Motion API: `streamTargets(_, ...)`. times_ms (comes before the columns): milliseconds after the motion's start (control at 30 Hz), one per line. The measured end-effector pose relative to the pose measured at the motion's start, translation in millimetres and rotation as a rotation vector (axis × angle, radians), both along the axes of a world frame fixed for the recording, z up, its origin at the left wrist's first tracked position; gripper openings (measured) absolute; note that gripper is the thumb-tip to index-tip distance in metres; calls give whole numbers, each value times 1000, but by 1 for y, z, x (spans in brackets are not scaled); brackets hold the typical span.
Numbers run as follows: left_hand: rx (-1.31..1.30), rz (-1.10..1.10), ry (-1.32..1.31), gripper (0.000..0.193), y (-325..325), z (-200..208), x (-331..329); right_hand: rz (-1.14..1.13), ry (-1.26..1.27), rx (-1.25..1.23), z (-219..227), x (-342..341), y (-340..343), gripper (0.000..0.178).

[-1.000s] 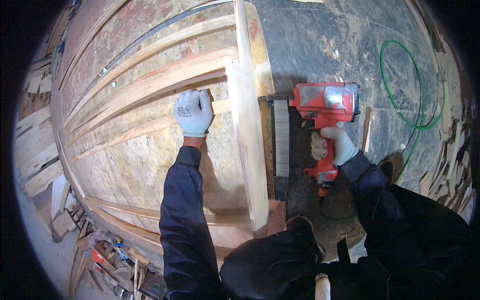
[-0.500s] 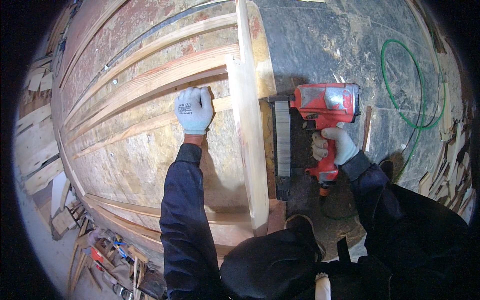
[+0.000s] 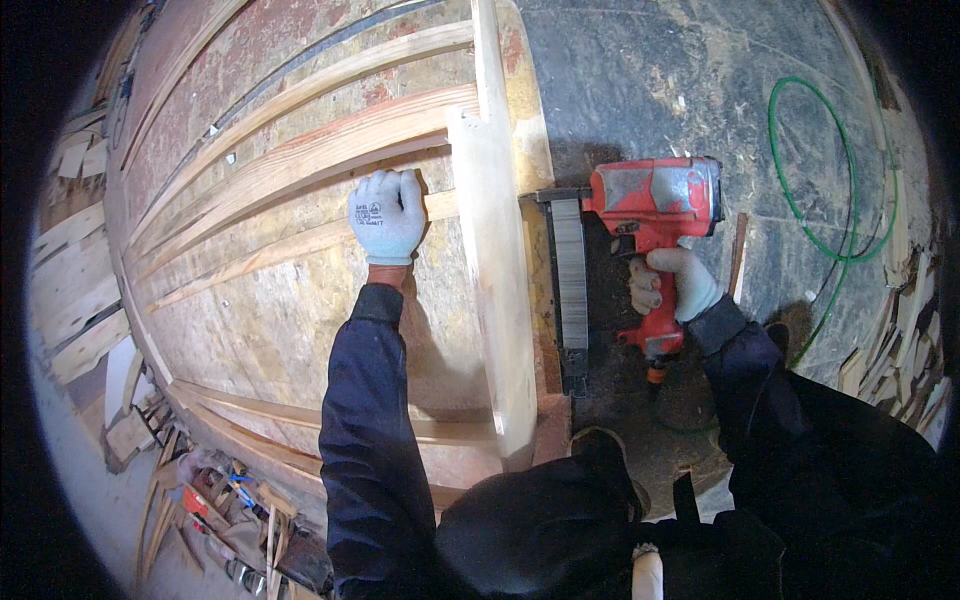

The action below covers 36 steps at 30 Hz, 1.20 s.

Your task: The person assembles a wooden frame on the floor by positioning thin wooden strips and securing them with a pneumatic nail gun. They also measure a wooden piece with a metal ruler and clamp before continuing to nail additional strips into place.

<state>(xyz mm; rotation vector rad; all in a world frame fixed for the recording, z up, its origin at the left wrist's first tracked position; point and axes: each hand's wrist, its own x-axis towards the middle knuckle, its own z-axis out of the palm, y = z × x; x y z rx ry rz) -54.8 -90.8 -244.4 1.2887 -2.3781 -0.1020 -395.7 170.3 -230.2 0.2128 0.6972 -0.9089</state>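
Observation:
My right hand [image 3: 685,283], in a pale glove, wraps round the handle of a red pneumatic nail gun [image 3: 655,200]. The gun's nose is at the outer side of a pale wooden rail [image 3: 495,270]; whether it presses on the wood I cannot tell. A long magazine [image 3: 571,285] filled with a strip of fasteners runs toward me from the nose. My left hand [image 3: 388,215], also gloved, is closed in a fist over a thin wooden slat [image 3: 290,242], just below a thicker board [image 3: 310,150]. Its fingertips are hidden, so its hold cannot be made out.
The slats lie across a stained worktop [image 3: 270,330] at left. Another slat [image 3: 460,433] crosses nearer me. A green air hose [image 3: 780,155] loops on the dark floor at right. Scrap wood [image 3: 890,340] piles at the far right; offcuts and tools [image 3: 235,510] clutter the lower left.
The nail gun has tilted slightly, with its body a little higher and its handle a little to the right. My right hand shifted with it. The left hand barely moved.

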Motion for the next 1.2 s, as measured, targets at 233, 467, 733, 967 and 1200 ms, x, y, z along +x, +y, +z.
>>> streamTargets(233, -16, -20, 20, 29, 0, -5, 1, -1, 20, -101, 1, -8, -5, 23)
streamTargets(467, -2, 8, -34, 28, -1, -2, 0, 58, 26, -120, 2, -12, -12, 27)
streamTargets(733, 359, 258, 149, 38, 33, 46, -2, 157, 218, -126, 71, -47, -45, 18)
streamTargets(967, 792, 333, 20, 47, 189, 186, -28, 472, 959, -286, 204, -118, -90, 17)
streamTargets(1200, 608, 421, -270, 41, 238, 216, -60, 581, 1490, -794, 250, -171, -79, 34)
